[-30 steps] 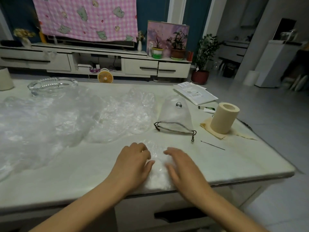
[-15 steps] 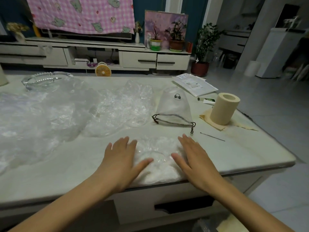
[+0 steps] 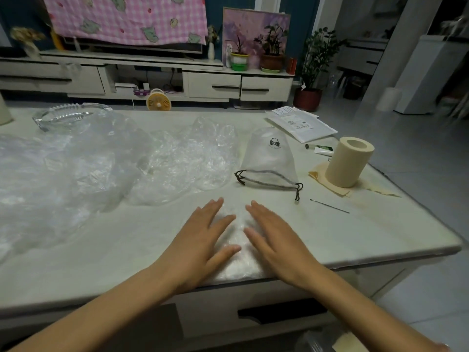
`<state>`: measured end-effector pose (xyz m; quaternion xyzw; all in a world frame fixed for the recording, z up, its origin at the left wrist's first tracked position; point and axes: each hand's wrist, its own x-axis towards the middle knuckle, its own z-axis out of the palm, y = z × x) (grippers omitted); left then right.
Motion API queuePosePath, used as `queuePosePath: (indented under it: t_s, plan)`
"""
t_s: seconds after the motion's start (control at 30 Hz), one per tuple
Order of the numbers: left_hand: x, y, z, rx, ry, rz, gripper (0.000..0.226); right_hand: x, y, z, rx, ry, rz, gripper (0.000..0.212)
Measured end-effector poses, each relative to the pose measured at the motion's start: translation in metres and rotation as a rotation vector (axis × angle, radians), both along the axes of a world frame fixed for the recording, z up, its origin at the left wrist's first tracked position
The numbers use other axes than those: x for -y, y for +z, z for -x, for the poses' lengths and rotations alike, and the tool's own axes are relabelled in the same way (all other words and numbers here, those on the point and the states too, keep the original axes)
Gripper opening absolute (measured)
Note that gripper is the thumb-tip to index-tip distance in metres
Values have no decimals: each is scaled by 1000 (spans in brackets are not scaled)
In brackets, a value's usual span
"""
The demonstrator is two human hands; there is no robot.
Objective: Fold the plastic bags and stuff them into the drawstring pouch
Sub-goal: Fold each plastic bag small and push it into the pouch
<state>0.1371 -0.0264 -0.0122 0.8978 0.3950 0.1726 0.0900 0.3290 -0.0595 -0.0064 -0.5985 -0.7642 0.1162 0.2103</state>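
While both hands, left hand (image 3: 200, 240) and right hand (image 3: 276, 240), press straight fingers flat on a folded plastic bag (image 3: 237, 260) just before the drawstring pouch (image 3: 269, 158), the thin, slippery film looks best pinched along its folded edges.

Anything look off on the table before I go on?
Nothing spilled or damaged. The bag pressed under the left hand and right hand sits right at the table's front edge. A thin needle-like rod lies loose, right of the pouch.
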Motion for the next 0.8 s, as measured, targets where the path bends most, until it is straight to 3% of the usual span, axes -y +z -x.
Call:
queuePosePath:
  t_s: [0.1, 0.2, 0.27, 0.37, 0.47, 0.57, 0.7, 0.8]
  plan:
    - [4, 0, 21, 70, -201, -172, 46, 18, 19, -13, -127, 97, -8, 51]
    - [4, -6, 32, -6, -286, -148, 45, 38, 19, -20, 57, 227, 157, 52]
    - [4, -9, 33, -22, -289, -135, 42, 40, 13, -21, 176, 253, 111, 50]
    - [8, -10, 34, 30, -273, -123, 37, 37, 16, -14, 110, 196, 58, 49]
    - [13, -10, 33, 51, -292, -191, 30, 38, 13, -11, 166, 189, 39, 55]
    - [17, -10, 30, 47, -299, -255, 24, 42, 4, -7, 285, 220, -124, 35]
    - [22, -12, 30, 82, -275, -261, 27, 41, 2, -12, 175, 250, -104, 15]
    - [21, -13, 35, 96, -247, -251, 38, 38, 0, -16, -24, 242, -28, 24]
